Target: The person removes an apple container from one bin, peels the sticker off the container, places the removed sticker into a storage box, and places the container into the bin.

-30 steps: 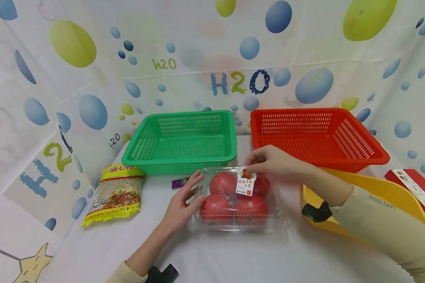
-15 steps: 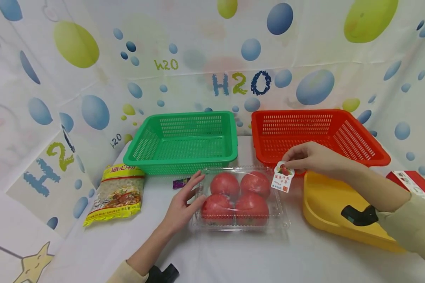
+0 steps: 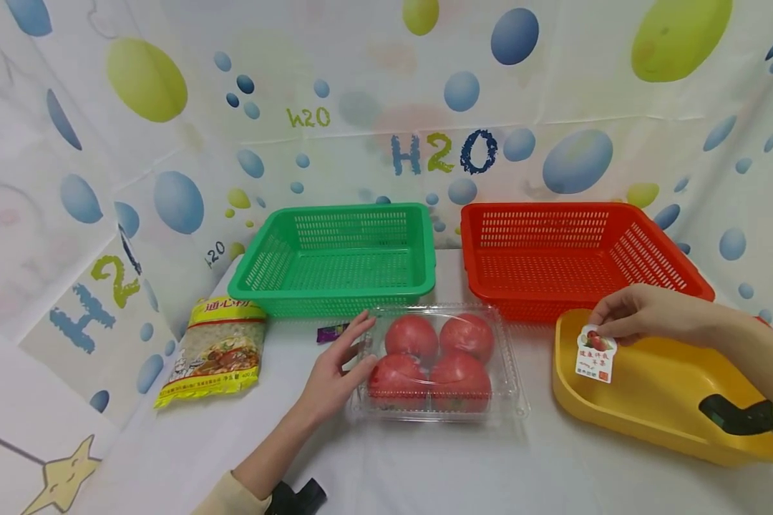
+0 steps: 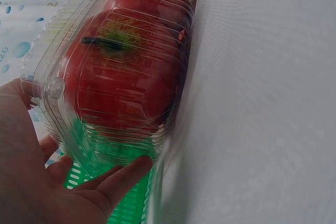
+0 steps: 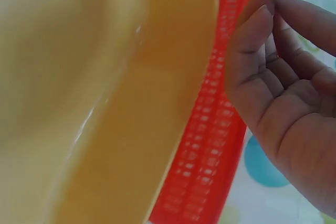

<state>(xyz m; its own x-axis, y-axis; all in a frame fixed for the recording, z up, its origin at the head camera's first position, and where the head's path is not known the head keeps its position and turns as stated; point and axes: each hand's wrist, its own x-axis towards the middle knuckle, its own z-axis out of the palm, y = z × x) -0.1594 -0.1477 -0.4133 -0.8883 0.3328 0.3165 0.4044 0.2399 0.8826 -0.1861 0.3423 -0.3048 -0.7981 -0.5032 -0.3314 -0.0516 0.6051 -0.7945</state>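
A: Small white paper label with a red fruit picture (image 3: 596, 354), pinched at its top edge between the thumb and fingers (image 3: 608, 317) of the right hand (image 3: 644, 315). It hangs free over the near-left inside of the yellow plastic scoop-shaped bin (image 3: 657, 422), at the right side of the worktop (image 3: 425, 472).

B: Touching the bin?

A: Cannot tell; it looks just above the inner wall. The right wrist view shows only curled fingers (image 5: 257, 35) beside the yellow rim and a red mesh behind it.

B: Left hand?

A: Left hand (image 3: 335, 372) lies flat against the left end of the clear plastic clamshell box (image 3: 509, 379) holding four red tomatoes (image 3: 434, 357), mid-worktop near the front edge. Fingers straight, lightly spread, pressing the box wall, not wrapped round it. Left wrist view agrees: open palm (image 4: 31, 182) against the ribbed plastic.

B: Step in hand?

A: My reading: the label is off the box and being discarded into the bin. The next move calls for parting thumb and fingers so it drops; if sticky, it may cling and need a wipe on the rim.

B: Surroundings?

A: Green mesh basket (image 3: 335, 261) and red mesh basket (image 3: 573, 254) along the back edge; yellow bag of dry noodles (image 3: 215, 350) at the left; small purple wrapper (image 3: 331, 332) just beside the left fingertips.
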